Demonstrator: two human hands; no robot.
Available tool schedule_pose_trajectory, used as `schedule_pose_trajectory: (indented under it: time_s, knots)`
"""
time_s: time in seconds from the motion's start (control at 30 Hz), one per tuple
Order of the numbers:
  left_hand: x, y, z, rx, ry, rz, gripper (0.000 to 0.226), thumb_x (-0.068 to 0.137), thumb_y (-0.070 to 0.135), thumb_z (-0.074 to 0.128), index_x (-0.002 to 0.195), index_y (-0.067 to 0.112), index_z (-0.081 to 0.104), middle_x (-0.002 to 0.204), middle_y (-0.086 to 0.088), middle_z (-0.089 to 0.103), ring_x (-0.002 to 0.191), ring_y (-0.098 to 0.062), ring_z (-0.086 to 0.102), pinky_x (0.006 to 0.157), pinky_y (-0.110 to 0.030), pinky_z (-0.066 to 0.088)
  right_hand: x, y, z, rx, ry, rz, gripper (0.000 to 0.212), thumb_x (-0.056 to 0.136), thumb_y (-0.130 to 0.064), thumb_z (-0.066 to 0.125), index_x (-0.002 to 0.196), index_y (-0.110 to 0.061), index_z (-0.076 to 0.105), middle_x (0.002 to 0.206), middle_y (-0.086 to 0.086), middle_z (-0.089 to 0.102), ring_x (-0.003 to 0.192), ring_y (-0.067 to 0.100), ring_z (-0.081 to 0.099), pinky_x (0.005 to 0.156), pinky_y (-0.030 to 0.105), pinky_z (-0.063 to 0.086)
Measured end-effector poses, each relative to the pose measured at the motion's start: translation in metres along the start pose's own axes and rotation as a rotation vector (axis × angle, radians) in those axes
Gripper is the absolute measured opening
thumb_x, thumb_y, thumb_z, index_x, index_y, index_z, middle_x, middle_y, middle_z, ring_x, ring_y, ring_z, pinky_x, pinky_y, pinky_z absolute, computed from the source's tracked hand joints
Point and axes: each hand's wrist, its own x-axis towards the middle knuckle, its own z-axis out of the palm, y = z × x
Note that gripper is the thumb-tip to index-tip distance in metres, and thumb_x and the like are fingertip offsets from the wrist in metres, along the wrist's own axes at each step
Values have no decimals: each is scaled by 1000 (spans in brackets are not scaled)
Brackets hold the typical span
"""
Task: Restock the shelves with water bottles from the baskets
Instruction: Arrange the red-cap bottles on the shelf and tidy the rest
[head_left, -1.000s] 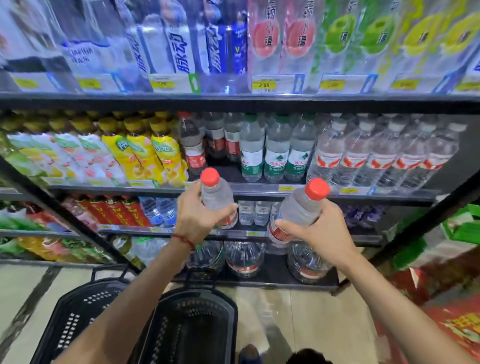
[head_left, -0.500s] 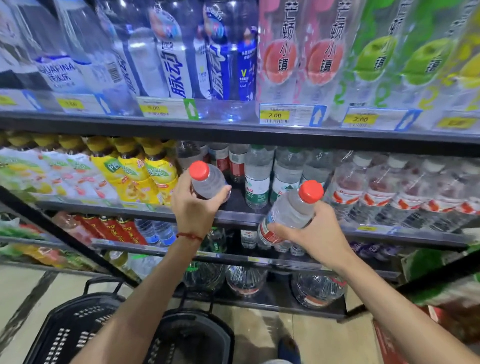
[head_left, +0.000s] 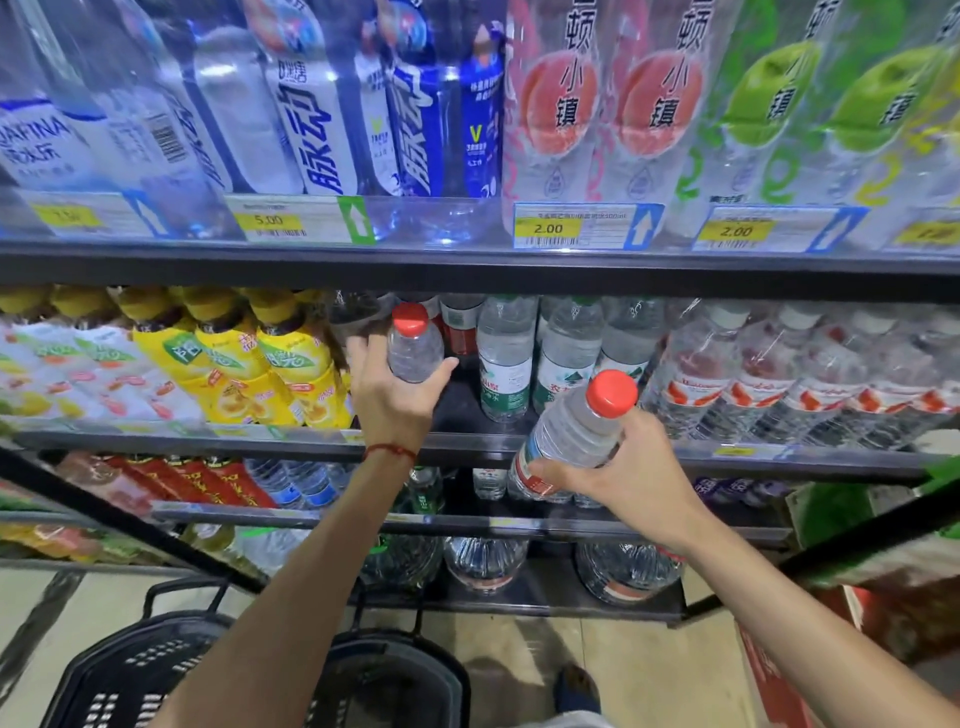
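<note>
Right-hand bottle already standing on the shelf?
No, the right hand holds its red-capped bottle tilted in front of the shelf edge, not set down.

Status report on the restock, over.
Left hand grips red-capped bottle at shelf gap. Right hand holds second bottle, tilted, short of shelf. Gap unobstructed.

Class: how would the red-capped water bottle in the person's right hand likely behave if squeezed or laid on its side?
The water bottle looks full, so probably heavy for its size. Its thin clear wall would likely give slightly under the right hand. Being round, it would probably roll if laid down.
</note>
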Motion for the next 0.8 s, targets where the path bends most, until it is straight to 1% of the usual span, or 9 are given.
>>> schedule_pose_trajectory:
  time_s: [0.1, 0.23, 0.33, 0.4, 0.43, 0.47, 0.53, 0.7, 0.8]
  knots:
    - [5, 1, 4, 17, 27, -62, 59, 63, 27, 98, 88, -4, 54, 97, -25, 49, 87, -8, 29, 81, -20, 31, 4, -1, 2, 2, -4, 14, 42, 71, -18, 98, 105, -13, 73, 97, 2, 79, 92, 23, 76, 83, 33, 62]
    - [6, 3, 13, -80, 67, -244, 68, 69, 19, 93, 109, -4, 44, 107, -20, 50, 98, -32, 48, 92, -44, 45, 9, -4, 6, 1, -18, 25, 42, 72, -19, 98, 105, -14, 73, 96, 1, 79, 91, 20, 76, 82, 28, 61]
    - [4, 5, 17, -20, 98, -174, 54, 69, 15, 90, 97, 0, 47, 104, -18, 44, 95, -35, 44, 86, -53, 44, 11, -1, 7, -10, -29, 39, 41, 71, -21, 98, 102, -13, 72, 94, 1, 79, 90, 24, 76, 83, 36, 62]
    - [6, 5, 20, -47, 99, -182, 52, 69, 10, 87, 108, -6, 57, 112, -21, 45, 103, -35, 47, 99, -45, 45, 12, 0, 7, -4, -23, 46, 42, 70, -20, 98, 102, -11, 72, 94, 2, 79, 91, 26, 75, 84, 38, 61]
    - [8, 5, 22, -69, 99, -206, 60, 70, 7, 85, 122, -4, 59, 120, -22, 47, 113, -33, 47, 109, -32, 40, 12, 1, 7, -2, -22, 47, 43, 70, -20, 99, 102, -11, 72, 94, 3, 79, 91, 26, 75, 84, 38, 61]
    - [10, 4, 24, -89, 103, -225, 67, 71, 5, 83, 133, -1, 58, 128, -22, 47, 123, -31, 45, 112, -20, 33, 12, 2, 7, -3, -20, 47, 43, 70, -20, 99, 102, -11, 71, 94, 3, 78, 91, 27, 75, 84, 40, 61]
    - [11, 5, 25, -103, 104, -242, 70, 73, 6, 81, 139, 1, 56, 138, -22, 45, 134, -32, 41, 114, -14, 25, 12, 4, 8, -4, -18, 54, 43, 69, -21, 99, 101, -11, 71, 94, 4, 78, 91, 29, 74, 84, 44, 61]
    - [7, 14, 31, 19, 90, -271, 39, 72, 3, 79, 102, -7, 57, 116, -29, 50, 114, -49, 49, 97, -45, 39, 13, 7, 9, 3, -30, 71, 46, 68, -22, 100, 103, -13, 71, 96, 3, 78, 93, 27, 75, 87, 45, 60]
    - [7, 14, 31, 33, 50, -368, 47, 76, 13, 77, 111, -8, 55, 127, -24, 48, 122, -47, 47, 93, -51, 48, 11, 8, 10, -14, -33, 81, 48, 67, -24, 101, 103, -15, 71, 96, 2, 78, 92, 27, 74, 88, 47, 60]
